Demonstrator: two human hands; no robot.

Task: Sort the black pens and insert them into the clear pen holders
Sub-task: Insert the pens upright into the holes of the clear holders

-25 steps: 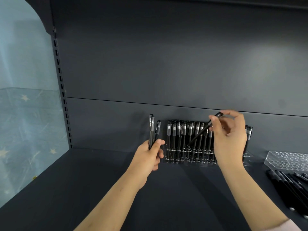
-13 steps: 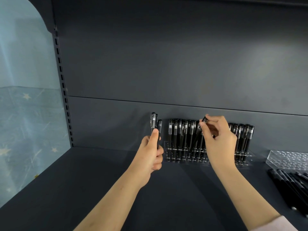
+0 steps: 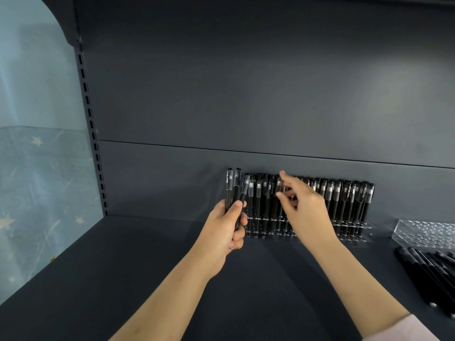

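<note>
sorting stage, read front to back. loose black pens (image 3: 428,274) lie on the shelf (image 3: 123,279) at near right. risk: the three pens (image 3: 232,190) bunched upright in the left hand (image 3: 225,232) could slip or fan apart when one is drawn out. the right hand (image 3: 305,210), close before the filled clear holder (image 3: 357,236), could tip seated pens. left fingers (image 3: 240,235) curl tightly round the bundle. right fingers (image 3: 285,179) are loosely spread, holding nothing; contact with the row is too blurred to tell. an empty holder (image 3: 426,232) lies farther right.
</note>
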